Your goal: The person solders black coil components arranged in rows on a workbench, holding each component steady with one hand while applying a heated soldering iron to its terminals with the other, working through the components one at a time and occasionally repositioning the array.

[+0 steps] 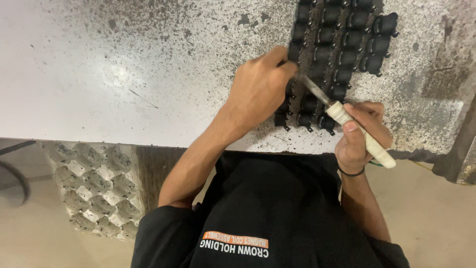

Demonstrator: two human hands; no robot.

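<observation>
Near the speckled grey worktable's (124,74) front edge, right of centre, the left hand (258,92) presses curled fingers on small black moulded parts (342,44) laid in rows. The right hand (359,136) grips a pale-handled metal blade (347,119). Bare tabletop fills the upper left; a grey dimpled tray (94,188) sits lower left.

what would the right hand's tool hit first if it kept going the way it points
The right hand aims its wrapped-handle tool up-left. Its tip already sits at the left hand's fingers among the black parts, so those fingers come first, though depth is unclear.

- Worktable (124,74): pale top, heavily speckled with dark grime, glare patch at left.
- Floor (436,218): beige, smooth.
- Moulded egg-tray sheet (94,191) under the table edge.
</observation>
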